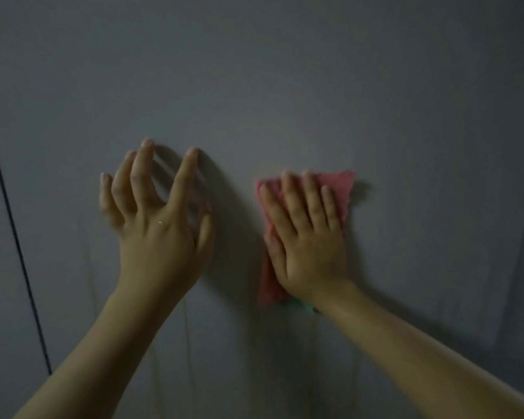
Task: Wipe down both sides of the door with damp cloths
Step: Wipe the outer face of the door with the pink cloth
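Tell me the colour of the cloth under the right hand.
Pink cloth, a green bit at its lower edge; seen in the head view.

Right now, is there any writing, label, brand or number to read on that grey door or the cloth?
None: no readable text anywhere.
The plain grey door panel shows no lettering.
The pink cloth under the right hand shows none.
The left hand holds nothing.

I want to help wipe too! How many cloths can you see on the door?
1 for sure: a pink cloth pressed flat on the grey door under the right hand. A green bit by the wrist may be a second cloth, mostly hidden.
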`<state>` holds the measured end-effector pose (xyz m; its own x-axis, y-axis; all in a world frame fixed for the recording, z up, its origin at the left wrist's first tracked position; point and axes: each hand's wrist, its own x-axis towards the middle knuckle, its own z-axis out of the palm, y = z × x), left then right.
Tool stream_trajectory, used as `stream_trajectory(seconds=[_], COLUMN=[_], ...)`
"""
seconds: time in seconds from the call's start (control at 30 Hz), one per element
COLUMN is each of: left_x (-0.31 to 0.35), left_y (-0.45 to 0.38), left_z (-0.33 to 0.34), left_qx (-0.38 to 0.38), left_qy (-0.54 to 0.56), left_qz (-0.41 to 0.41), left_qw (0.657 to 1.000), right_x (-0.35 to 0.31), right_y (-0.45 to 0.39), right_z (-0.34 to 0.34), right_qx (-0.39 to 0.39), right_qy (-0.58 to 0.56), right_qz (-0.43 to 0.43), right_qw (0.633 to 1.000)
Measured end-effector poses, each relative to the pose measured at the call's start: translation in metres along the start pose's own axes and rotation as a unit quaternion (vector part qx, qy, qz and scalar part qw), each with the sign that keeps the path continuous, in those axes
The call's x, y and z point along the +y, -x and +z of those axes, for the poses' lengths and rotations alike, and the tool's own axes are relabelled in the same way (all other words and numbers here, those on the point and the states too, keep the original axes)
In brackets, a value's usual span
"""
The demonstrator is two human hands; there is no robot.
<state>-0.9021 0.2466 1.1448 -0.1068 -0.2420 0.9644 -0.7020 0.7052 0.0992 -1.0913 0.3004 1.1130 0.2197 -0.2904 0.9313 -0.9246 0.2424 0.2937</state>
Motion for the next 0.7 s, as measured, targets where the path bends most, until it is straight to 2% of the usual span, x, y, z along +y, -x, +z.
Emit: stream_trajectory(seconds=[0.07, 0.13, 0.2, 0.27, 0.3, 0.33, 0.37, 0.47, 0.53, 0.6, 0.67, 0.7], left_x=[-0.009, -0.025, -0.045, -0.061, -0.065, -0.068, -0.07, -0.076, -0.081, -0.085, -0.087, -0.088], left_y=[0.004, 0.007, 0.009, 0.01, 0.009, 0.009, 0.009, 0.011, 0.011, 0.011, 0.01, 0.01], left_z=[-0.007, -0.016, -0.023, -0.028, -0.029, -0.028, -0.027, -0.026, -0.027, -0.028, -0.026, -0.025], left_qx=[-0.004, -0.007, -0.006, -0.008, -0.016, -0.025, -0.032, -0.027, -0.021, -0.02, -0.014, -0.011], left_qy=[-0.003, -0.007, -0.015, -0.021, -0.021, -0.021, -0.022, -0.016, -0.007, 0.002, 0.011, 0.015], left_qz=[-0.014, -0.025, -0.037, -0.043, -0.043, -0.039, -0.033, -0.018, -0.008, -0.001, 0.004, 0.005], left_qw=[1.0, 1.0, 0.999, 0.999, 0.999, 0.999, 0.999, 0.999, 1.0, 1.0, 1.0, 1.0], right_x=[0.012, 0.025, 0.021, -0.006, -0.024, -0.041, -0.053, -0.054, -0.04, -0.034, -0.051, -0.067], right_y=[0.009, 0.003, -0.012, -0.027, -0.032, -0.032, -0.027, -0.008, -0.011, -0.026, -0.047, -0.054], right_z=[-0.007, -0.01, -0.008, -0.002, 0.002, 0.006, 0.008, 0.004, -0.003, -0.004, 0.0, 0.003], right_qx=[-0.031, -0.032, 0.008, 0.058, 0.07, 0.066, 0.044, -0.027, -0.036, -0.005, 0.041, 0.061], right_qy=[-0.006, 0.012, 0.039, 0.042, 0.035, 0.028, 0.019, -0.001, 0.013, 0.047, 0.063, 0.06], right_qz=[-0.102, -0.095, 0.021, 0.164, 0.196, 0.182, 0.131, -0.07, -0.083, 0.03, 0.191, 0.243], right_qw=[0.994, 0.995, 0.999, 0.984, 0.978, 0.981, 0.99, 0.997, 0.996, 0.998, 0.979, 0.966])
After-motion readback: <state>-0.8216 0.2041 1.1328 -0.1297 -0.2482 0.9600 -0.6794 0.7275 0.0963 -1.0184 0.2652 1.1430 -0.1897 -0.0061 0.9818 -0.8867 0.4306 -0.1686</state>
